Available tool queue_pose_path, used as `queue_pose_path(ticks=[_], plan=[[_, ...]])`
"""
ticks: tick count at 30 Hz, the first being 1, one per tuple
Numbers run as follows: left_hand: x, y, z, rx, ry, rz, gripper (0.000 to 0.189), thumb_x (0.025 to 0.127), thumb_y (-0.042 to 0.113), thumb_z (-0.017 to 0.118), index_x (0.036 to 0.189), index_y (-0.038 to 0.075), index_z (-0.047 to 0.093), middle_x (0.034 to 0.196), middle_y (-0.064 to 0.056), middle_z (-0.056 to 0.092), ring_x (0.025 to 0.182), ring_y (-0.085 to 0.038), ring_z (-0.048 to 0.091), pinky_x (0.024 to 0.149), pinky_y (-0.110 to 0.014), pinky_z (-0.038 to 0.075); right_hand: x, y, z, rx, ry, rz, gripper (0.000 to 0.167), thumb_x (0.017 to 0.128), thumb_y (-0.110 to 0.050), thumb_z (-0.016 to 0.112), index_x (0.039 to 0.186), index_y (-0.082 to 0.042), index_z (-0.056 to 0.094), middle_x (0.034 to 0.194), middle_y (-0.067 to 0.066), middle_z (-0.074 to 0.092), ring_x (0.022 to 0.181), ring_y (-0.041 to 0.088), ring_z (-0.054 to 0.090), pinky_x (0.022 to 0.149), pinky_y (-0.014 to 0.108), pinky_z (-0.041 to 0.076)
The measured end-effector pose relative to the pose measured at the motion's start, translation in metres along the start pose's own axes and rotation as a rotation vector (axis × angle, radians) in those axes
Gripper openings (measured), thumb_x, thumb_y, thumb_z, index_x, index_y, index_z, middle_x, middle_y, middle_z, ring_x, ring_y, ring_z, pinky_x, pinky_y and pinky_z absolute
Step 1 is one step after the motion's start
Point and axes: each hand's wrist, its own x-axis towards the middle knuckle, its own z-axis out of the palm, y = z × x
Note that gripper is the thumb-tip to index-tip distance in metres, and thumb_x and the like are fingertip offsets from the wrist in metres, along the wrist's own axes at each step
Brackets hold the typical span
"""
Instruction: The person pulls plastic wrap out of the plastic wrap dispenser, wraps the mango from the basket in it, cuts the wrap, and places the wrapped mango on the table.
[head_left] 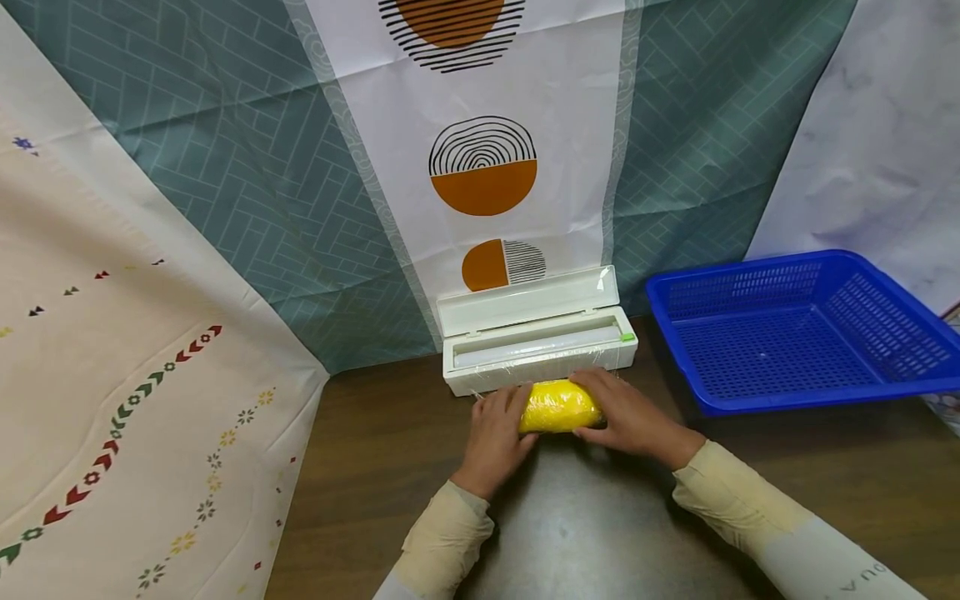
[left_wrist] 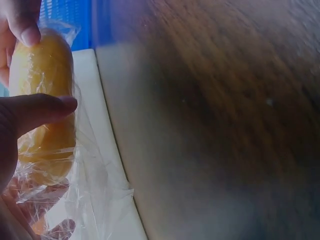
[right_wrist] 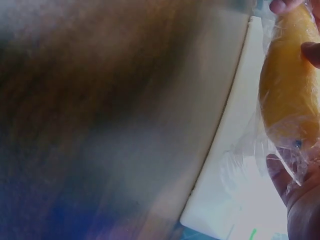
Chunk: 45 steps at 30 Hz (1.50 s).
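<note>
A smooth, oblong yellow fruit-like item (head_left: 561,406), covered in clear cling film, is held between both hands in front of a white cling film dispenser (head_left: 540,375). My left hand (head_left: 495,437) grips its left end, thumb (left_wrist: 47,109) across the near side. With the right hand (head_left: 628,417) I grip the other end, fingers over the top and thumb underneath. Loose, wrinkled film (left_wrist: 92,165) hangs off the item along the dispenser's front in the left wrist view. Inside the dispenser lies a film roll (head_left: 536,347), its lid (head_left: 525,302) raised.
A blue plastic basket (head_left: 750,402) stands to the right of the dispenser. Behind the wooden table (head_left: 375,483) hangs a patterned cloth (head_left: 352,192), and a cream embroidered cloth (head_left: 150,375) slopes along the left side. A small green tab (head_left: 627,337) sits at the dispenser's right end.
</note>
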Motion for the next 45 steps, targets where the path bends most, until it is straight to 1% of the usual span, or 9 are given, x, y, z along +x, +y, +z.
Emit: queue_pose_path(ticks=[5, 8, 13, 17, 24, 28, 33, 39, 45], plan=[[0.001, -0.002, 0.003, -0.001, 0.004, -0.01, 0.072, 0.081, 0.029, 0.086, 0.143, 0.018, 0.051, 0.129, -0.005, 0.061, 0.121, -0.025, 0.057, 0.102, -0.048, 0.041, -0.001, -0.001, 0.003, 0.012, 0.002, 0.022, 0.077, 0.077, -0.031, 0.088, 0.14, -0.006, 0.05, 0.137, 0.015, 0.052, 0.114, 0.029, 0.061, 0.098, 0.051, 0.053], [0.002, -0.001, 0.003, 0.002, -0.003, -0.016, 0.071, 0.081, 0.029, 0.086, 0.142, 0.018, 0.052, 0.128, -0.005, 0.062, 0.121, -0.024, 0.057, 0.101, -0.047, 0.041, -0.002, -0.001, 0.004, -0.008, 0.011, 0.024, 0.079, 0.076, -0.032, 0.088, 0.14, -0.006, 0.05, 0.137, 0.015, 0.053, 0.117, 0.032, 0.059, 0.102, 0.054, 0.049], [0.003, -0.001, 0.001, 0.016, -0.027, -0.027, 0.069, 0.082, 0.031, 0.085, 0.142, 0.018, 0.052, 0.129, -0.005, 0.062, 0.12, -0.025, 0.058, 0.1, -0.048, 0.042, -0.003, 0.001, 0.008, -0.09, 0.044, -0.033, 0.092, 0.071, -0.036, 0.092, 0.145, -0.004, 0.048, 0.144, 0.019, 0.051, 0.13, 0.038, 0.051, 0.11, 0.06, 0.039], [0.005, -0.002, -0.001, 0.009, -0.047, -0.035, 0.069, 0.083, 0.032, 0.084, 0.143, 0.019, 0.052, 0.13, -0.005, 0.062, 0.121, -0.026, 0.058, 0.1, -0.049, 0.042, -0.003, 0.004, 0.012, -0.14, 0.077, -0.079, 0.097, 0.067, -0.032, 0.095, 0.146, -0.004, 0.046, 0.144, 0.02, 0.049, 0.129, 0.04, 0.05, 0.11, 0.061, 0.038], [0.005, 0.0, -0.009, -0.013, -0.06, -0.037, 0.075, 0.083, 0.032, 0.084, 0.148, 0.018, 0.049, 0.133, -0.007, 0.061, 0.122, -0.028, 0.058, 0.102, -0.05, 0.041, -0.003, 0.005, 0.008, -0.158, 0.077, -0.086, 0.089, 0.07, -0.019, 0.09, 0.146, -0.005, 0.047, 0.134, 0.015, 0.055, 0.124, 0.032, 0.054, 0.106, 0.055, 0.042], [0.004, 0.001, -0.01, -0.012, -0.024, -0.052, 0.084, 0.08, 0.027, 0.087, 0.152, 0.017, 0.044, 0.134, -0.01, 0.059, 0.124, -0.029, 0.057, 0.105, -0.052, 0.039, 0.0, 0.002, 0.002, -0.136, 0.072, -0.065, 0.088, 0.071, -0.021, 0.089, 0.147, -0.009, 0.046, 0.133, 0.013, 0.056, 0.123, 0.03, 0.054, 0.104, 0.054, 0.043], [0.005, 0.003, -0.014, 0.01, 0.071, -0.092, 0.083, 0.075, 0.019, 0.09, 0.146, 0.015, 0.049, 0.127, -0.009, 0.061, 0.118, -0.029, 0.058, 0.101, -0.051, 0.04, 0.003, -0.005, -0.01, -0.124, 0.099, -0.076, 0.09, 0.069, -0.02, 0.091, 0.146, -0.008, 0.047, 0.13, 0.013, 0.057, 0.119, 0.029, 0.056, 0.098, 0.055, 0.045], [0.011, 0.011, -0.032, 0.028, 0.201, -0.069, 0.077, 0.073, 0.012, 0.087, 0.143, 0.015, 0.053, 0.114, -0.008, 0.064, 0.106, -0.031, 0.061, 0.094, -0.051, 0.043, 0.01, -0.016, -0.03, -0.115, 0.109, -0.062, 0.091, 0.069, -0.018, 0.092, 0.148, -0.011, 0.045, 0.131, 0.012, 0.057, 0.118, 0.029, 0.056, 0.099, 0.058, 0.046], [0.021, 0.015, -0.049, 0.028, 0.282, -0.045, 0.076, 0.074, 0.009, 0.085, 0.143, 0.014, 0.054, 0.11, -0.009, 0.065, 0.104, -0.031, 0.061, 0.093, -0.051, 0.046, 0.02, -0.024, -0.049, -0.104, 0.092, -0.028, 0.092, 0.072, -0.018, 0.091, 0.15, -0.013, 0.041, 0.135, 0.013, 0.054, 0.121, 0.03, 0.055, 0.103, 0.06, 0.044]])
